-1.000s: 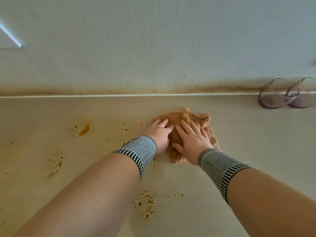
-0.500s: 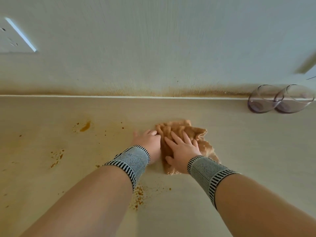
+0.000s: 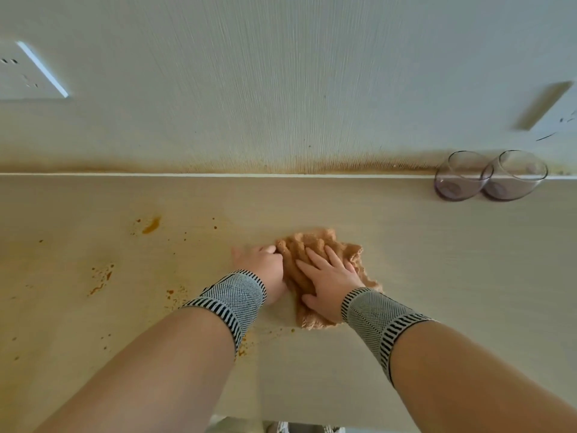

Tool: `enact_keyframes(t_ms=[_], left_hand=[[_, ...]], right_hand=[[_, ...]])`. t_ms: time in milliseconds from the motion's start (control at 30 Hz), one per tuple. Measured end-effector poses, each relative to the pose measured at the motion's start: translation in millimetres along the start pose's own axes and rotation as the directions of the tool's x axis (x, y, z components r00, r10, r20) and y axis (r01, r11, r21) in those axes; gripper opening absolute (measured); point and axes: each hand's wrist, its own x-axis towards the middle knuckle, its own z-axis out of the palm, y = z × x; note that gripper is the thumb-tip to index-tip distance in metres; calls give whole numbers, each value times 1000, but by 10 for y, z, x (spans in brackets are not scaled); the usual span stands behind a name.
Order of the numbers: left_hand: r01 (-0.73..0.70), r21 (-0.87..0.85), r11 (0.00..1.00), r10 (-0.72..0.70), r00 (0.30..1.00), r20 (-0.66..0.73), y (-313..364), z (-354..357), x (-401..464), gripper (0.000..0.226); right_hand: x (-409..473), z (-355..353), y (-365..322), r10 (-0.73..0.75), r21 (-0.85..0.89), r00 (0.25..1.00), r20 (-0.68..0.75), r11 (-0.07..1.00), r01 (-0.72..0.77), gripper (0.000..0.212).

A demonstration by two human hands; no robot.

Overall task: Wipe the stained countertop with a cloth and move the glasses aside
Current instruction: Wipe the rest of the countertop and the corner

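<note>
Right hand (image 3: 331, 281) pressed flat, fingers straight, on orange cloth (image 3: 315, 245); left hand (image 3: 263, 267) grips its bunched edge. Stains (image 3: 101, 281) on surface (image 3: 437, 260).

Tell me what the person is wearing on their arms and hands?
Both forearms are bare, with no sleeves. Each wrist wears a stretchy knitted wristband, grey with a fine woven pattern and black-and-white striped edges: one by the left hand, one by the right hand. No gloves, rings or watches show.

Countertop (image 3: 406, 276) right of cloth (image 3: 315, 245) open; two glasses (image 3: 490, 179) block far-right wall edge.
</note>
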Motion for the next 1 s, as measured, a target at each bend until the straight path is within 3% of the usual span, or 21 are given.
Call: enact_keyframes(t_ms=[67, 167, 233, 333, 433, 500, 567, 667, 767, 833, 933, 1000], left_hand=[[-4, 4, 1000, 4, 1000, 0, 37, 0, -27, 53], [2, 5, 1000, -2, 1000, 6, 72, 22, -64, 60], [5, 14, 1000, -5, 1000, 10, 93, 56, -74, 62], [18, 3, 1000, -18, 1000, 14, 121, 84, -64, 62], [44, 31, 999, -45, 999, 28, 148, 94, -23, 61], [55, 21, 998, -56, 997, 49, 149, 92, -12, 64], [54, -2, 999, -54, 996, 66, 146, 102, -35, 69], [65, 2, 998, -65, 996, 67, 160, 122, -50, 72], [75, 6, 997, -75, 994, 79, 175, 119, -33, 73], [76, -11, 997, -74, 994, 81, 165, 113, -35, 75], [60, -12, 998, -59, 994, 93, 149, 94, -39, 77], [37, -1, 999, -36, 995, 94, 128, 86, -37, 76]], right_hand=[[-75, -37, 216, 107, -5, 992, -61, 994, -108, 82], [-169, -116, 559, 373, 5, 912, -173, 926, -378, 95], [-177, -85, 615, 451, 98, 876, -171, 892, -440, 98], [-115, 7, 392, 333, 182, 937, -110, 933, -310, 85], [-111, 92, 128, 44, 91, 998, -46, 995, -39, 73], [-114, 74, 200, -10, 79, 1000, -21, 997, 11, 70], [-139, 47, 455, 108, 139, 992, -71, 986, -97, 70], [-233, -9, 827, 441, 250, 894, -84, 878, -409, 71], [-190, -38, 761, 557, 262, 831, -14, 804, -534, 70], [-103, -32, 548, 493, 254, 870, -16, 843, -474, 70], [-8, 33, 174, 241, 192, 969, -53, 955, -227, 74], [-11, 45, 73, 110, 143, 993, -33, 984, -104, 72]])
